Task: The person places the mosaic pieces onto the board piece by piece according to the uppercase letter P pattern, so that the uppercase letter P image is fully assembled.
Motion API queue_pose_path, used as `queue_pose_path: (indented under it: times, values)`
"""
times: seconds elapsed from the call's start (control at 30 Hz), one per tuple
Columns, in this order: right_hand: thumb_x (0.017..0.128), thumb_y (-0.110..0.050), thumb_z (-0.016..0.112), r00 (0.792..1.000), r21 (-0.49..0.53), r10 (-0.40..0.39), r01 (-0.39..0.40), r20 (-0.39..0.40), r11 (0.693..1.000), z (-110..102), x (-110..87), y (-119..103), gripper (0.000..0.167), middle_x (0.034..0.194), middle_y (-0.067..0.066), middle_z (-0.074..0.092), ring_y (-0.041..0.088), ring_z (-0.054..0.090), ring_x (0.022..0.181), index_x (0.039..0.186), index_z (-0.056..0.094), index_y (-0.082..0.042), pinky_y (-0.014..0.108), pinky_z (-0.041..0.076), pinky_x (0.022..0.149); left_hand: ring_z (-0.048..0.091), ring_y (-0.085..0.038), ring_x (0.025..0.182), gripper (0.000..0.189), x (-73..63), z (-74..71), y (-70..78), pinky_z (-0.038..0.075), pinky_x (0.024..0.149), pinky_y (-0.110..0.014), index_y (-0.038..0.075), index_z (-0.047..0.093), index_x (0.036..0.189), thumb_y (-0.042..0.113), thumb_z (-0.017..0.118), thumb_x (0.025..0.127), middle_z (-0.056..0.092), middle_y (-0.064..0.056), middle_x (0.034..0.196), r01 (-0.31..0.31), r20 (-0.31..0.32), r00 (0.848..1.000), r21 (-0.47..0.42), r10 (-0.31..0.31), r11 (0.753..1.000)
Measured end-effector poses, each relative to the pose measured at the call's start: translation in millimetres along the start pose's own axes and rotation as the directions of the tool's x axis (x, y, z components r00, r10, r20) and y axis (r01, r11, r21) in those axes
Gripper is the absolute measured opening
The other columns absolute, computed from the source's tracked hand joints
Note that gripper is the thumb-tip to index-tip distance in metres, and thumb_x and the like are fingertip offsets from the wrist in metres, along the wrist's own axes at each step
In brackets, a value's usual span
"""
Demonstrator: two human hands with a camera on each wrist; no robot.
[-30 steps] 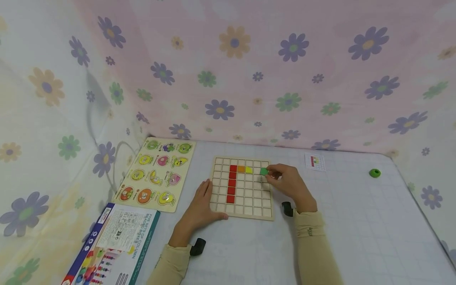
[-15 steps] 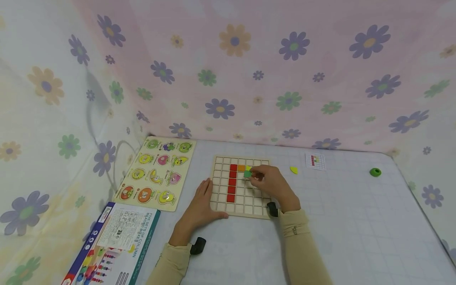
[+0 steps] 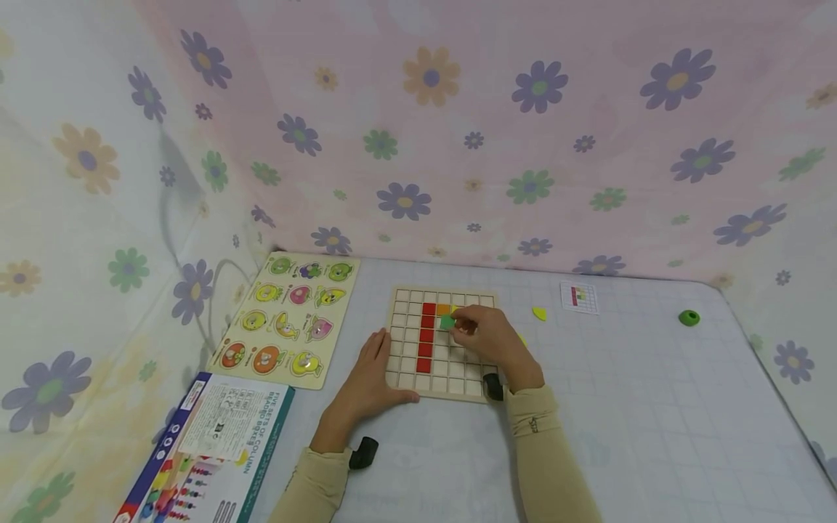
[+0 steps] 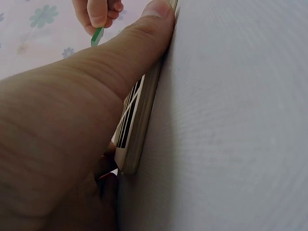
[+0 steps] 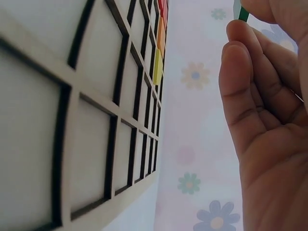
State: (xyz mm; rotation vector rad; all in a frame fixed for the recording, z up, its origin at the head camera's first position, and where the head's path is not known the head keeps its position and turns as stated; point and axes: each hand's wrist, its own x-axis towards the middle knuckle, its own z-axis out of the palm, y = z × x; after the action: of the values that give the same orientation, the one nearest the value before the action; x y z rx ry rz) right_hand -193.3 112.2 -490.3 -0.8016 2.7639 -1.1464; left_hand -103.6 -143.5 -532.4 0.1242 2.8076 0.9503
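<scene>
In the head view a wooden grid board (image 3: 458, 385) lies on the table. Set in it are a column of red square tiles (image 3: 425, 336), an orange tile (image 3: 443, 309) and a yellow tile (image 3: 455, 309), the last mostly covered by my fingers. My right hand (image 3: 493, 338) pinches a green square tile (image 3: 447, 322) by its edge over the board, just right of the red column. The left wrist view shows this green tile (image 4: 96, 37) held clear of the board. My left hand (image 3: 369, 381) rests against the board's near left corner, fingers along the side, thumb at the front edge.
Right of the board lie a yellow curved piece (image 3: 539, 313), a small pattern card (image 3: 579, 297) and a green bead (image 3: 689, 317). A fruit puzzle board (image 3: 302, 314) and a toy box (image 3: 216, 436) stand to the left. A flowered cloth (image 3: 471, 160) closes the back.
My right hand has carried the green tile leftward over the board, from its right edge to beside the red column. The yellow curved piece has come into sight. My left hand stays put.
</scene>
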Motion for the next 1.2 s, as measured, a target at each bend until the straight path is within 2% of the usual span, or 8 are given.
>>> queue_pose_path:
  times: [0.2, 0.63, 0.83, 1.2]
  values:
    - [0.091, -0.013, 0.073, 1.0, -0.004, -0.026, 0.026, 0.005, 1.0, 4.2, 0.4, 0.1, 0.021, 0.093, 0.002, 0.072, 0.012, 0.062, 0.081, 0.111, 0.076, -0.005, 0.03, 0.056, 0.073, 0.008, -0.032, 0.161, 0.133, -1.2, -0.5, 1.2, 0.026, 0.126, -0.052, 0.006, 0.015, 0.164, 0.062, 0.088, 0.068, 0.011, -0.011, 0.173, -0.003, -0.005, 1.0, 0.007, 0.003, 1.0]
    - [0.093, -0.013, 0.073, 0.996, -0.057, -0.051, 0.056, 0.071, 0.997, 4.5, 2.1, -1.1, 0.022, 0.093, 0.004, 0.073, 0.012, 0.063, 0.08, 0.112, 0.076, -0.003, 0.031, 0.057, 0.074, 0.008, -0.031, 0.161, 0.133, -0.1, 0.5, -0.1, 0.026, 0.126, -0.051, 0.007, 0.013, 0.164, 0.064, 0.087, 0.069, 0.01, -0.01, 0.173, -0.003, 0.0, 1.0, 0.018, 0.003, 1.0]
    - [0.093, -0.015, 0.072, 0.995, -0.083, -0.029, 0.038, 0.1, 0.996, 7.0, 4.0, 2.3, 0.021, 0.09, 0.001, 0.072, 0.009, 0.06, 0.078, 0.11, 0.076, -0.004, 0.028, 0.055, 0.074, 0.007, -0.031, 0.161, 0.133, -0.3, -1.3, 1.9, 0.025, 0.127, -0.051, 0.007, 0.014, 0.164, 0.063, 0.087, 0.069, 0.011, -0.011, 0.173, -0.003, 0.002, 1.0, 0.019, 0.003, 1.0]
    - [0.094, -0.015, 0.072, 0.992, -0.08, 0.006, 0.004, 0.128, 0.997, 8.9, 2.3, 0.8, 0.021, 0.092, 0.001, 0.072, 0.011, 0.062, 0.081, 0.112, 0.076, -0.005, 0.031, 0.056, 0.076, 0.008, -0.032, 0.161, 0.132, -1.0, -1.6, 3.4, 0.025, 0.127, -0.052, 0.005, 0.015, 0.164, 0.061, 0.088, 0.068, 0.011, -0.012, 0.173, 0.003, 0.004, 1.0, 0.017, -0.003, 1.0]
